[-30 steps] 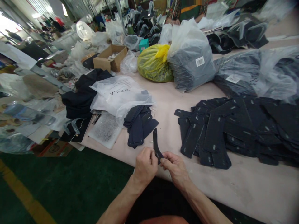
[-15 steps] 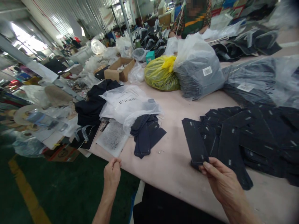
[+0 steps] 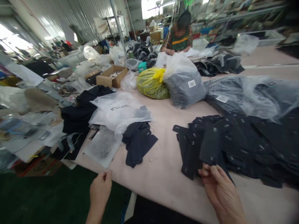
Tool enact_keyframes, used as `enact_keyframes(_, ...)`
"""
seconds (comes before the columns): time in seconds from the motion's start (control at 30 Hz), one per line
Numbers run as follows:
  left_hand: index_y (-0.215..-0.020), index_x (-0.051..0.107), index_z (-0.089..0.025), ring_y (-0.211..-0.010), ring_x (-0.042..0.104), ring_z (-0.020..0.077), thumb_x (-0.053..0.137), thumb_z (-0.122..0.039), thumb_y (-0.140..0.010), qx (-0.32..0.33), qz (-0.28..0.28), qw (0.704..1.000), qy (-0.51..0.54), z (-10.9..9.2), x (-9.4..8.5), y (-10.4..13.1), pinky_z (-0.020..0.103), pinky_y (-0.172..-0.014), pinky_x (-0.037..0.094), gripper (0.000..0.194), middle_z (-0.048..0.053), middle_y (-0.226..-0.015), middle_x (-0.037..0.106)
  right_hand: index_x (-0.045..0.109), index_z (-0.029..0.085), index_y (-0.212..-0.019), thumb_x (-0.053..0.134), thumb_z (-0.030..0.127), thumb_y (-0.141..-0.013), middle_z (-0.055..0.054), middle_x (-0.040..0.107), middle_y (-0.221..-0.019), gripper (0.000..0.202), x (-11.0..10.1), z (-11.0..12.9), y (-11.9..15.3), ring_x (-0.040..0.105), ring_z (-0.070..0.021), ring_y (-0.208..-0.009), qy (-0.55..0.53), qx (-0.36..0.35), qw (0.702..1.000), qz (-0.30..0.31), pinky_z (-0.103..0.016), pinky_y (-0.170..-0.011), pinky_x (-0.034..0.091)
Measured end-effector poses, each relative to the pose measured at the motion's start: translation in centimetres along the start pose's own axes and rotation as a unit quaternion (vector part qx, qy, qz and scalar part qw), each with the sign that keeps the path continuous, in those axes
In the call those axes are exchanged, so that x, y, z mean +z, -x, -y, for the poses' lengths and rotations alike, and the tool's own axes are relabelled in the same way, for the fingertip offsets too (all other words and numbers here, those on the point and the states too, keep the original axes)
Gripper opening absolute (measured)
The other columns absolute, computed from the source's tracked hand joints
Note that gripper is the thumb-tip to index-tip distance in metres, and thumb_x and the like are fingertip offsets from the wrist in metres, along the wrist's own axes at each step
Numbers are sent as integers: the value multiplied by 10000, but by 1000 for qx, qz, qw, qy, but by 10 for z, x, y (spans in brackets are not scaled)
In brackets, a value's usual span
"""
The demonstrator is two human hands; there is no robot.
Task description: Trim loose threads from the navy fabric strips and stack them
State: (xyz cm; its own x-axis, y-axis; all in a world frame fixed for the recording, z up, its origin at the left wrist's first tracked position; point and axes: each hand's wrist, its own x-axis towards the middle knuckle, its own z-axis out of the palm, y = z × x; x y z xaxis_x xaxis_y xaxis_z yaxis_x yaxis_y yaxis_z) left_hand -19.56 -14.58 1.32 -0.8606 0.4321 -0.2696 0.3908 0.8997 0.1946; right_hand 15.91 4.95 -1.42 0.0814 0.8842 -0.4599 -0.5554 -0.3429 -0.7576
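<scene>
Two hands, one strip held: right hand pinches the near end of one dark strip, which points away from the grip over the big pile of strips (overlapping, not countable). Left hand, well left of that grip, fingertips pressed together; can't tell if anything's between them. One smaller strip pile lies between the hands, farther off, partly under one white printed bag. Beyond the right grip: one yellow bag, one stuffed clear bag standing between grip and one co-worker.
</scene>
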Motion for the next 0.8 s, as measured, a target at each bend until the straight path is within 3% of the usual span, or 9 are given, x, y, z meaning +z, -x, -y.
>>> enact_keyframes(0.07, -769, 615, -213, -779, 648, 293, 340, -476, -901, -20, 7, 999, -42, 3, -8, 6, 325, -625, 386, 403, 116, -800, 703, 710, 213, -889, 862, 401, -599, -16, 700, -785, 377, 4, -9, 1, 575, -110, -596, 30, 34, 999, 13, -249, -582, 501)
enact_keyframes(0.13, -740, 617, -221, -774, 648, 307, 325, -522, -906, -41, 28, 996, -76, 0, -14, 14, 337, -611, 380, 451, 114, -790, 700, 717, 181, -954, 847, 428, -608, -49, 713, -816, 444, 14, -24, 8, 584, -130, -605, 125, 67, 989, 48, -268, -579, 499)
enact_keyframes(0.23, -736, 640, -216, -803, 650, 318, 329, -550, -911, -44, 54, 992, -110, -9, -14, 22, 356, -637, 395, 489, 122, -804, 696, 715, 156, -966, 792, 458, -656, -71, 720, -807, 440, 43, -53, 25, 608, -175, -630, 277, 77, 946, 150, -318, -623, 501)
enact_keyframes(0.33, -808, 645, -177, -875, 640, 288, 406, -386, -921, 16, 0, 989, -150, -12, -6, 25, 347, -700, 416, 337, 135, -899, 676, 700, 156, -983, 699, 426, -730, -84, 726, -864, 371, 81, -82, 37, 656, -229, -770, 340, 47, 898, 274, -366, -744, 511)
enact_keyframes(0.4, -860, 628, -154, -927, 620, 264, 473, -239, -882, 69, -60, 983, -162, -11, -1, 26, 330, -738, 421, 178, 131, -954, 650, 687, 157, -975, 666, 355, -733, -97, 728, -923, 314, 105, -98, 41, 666, -252, -869, 371, 25, 871, 321, -382, -820, 503)
enact_keyframes(0.5, -843, 613, -170, -899, 615, 229, 474, -157, -868, 121, -93, 984, -95, -15, 2, 27, 310, -749, 426, 141, 92, -916, 642, 670, 149, -971, 621, 286, -726, -109, 725, -926, 285, 129, -117, 41, 673, -256, -877, 435, 1, 840, 324, -373, -827, 501)
enact_keyframes(0.63, -828, 632, -182, -823, 635, 207, 400, -250, -939, 168, -68, 981, 63, -40, 7, 22, 308, -735, 440, 266, 72, -847, 667, 667, 131, -1013, 559, 280, -757, -127, 726, -964, 316, 136, -131, 39, 676, -262, -921, 489, -24, 817, 303, -367, -850, 496)
enact_keyframes(0.73, -941, 645, -147, -901, 649, 232, 494, -338, -902, 155, -46, 981, 112, -67, 15, 13, 323, -781, 451, 247, 113, -930, 683, 683, 108, -1056, 523, 269, -781, -153, 717, -1050, 357, 133, -135, 39, 660, -268, -1007, 510, -44, 795, 326, -370, -909, 476)
enact_keyframes(0.8, -997, 627, -129, -943, 647, 259, 603, -425, -829, 117, -26, 988, 95, -82, 20, 7, 332, -791, 451, 341, 136, -981, 675, 684, 85, -1088, 507, 245, -782, -171, 707, -1087, 387, 132, -135, 39, 651, -273, -1033, 519, -56, 783, 339, -375, -928, 471)
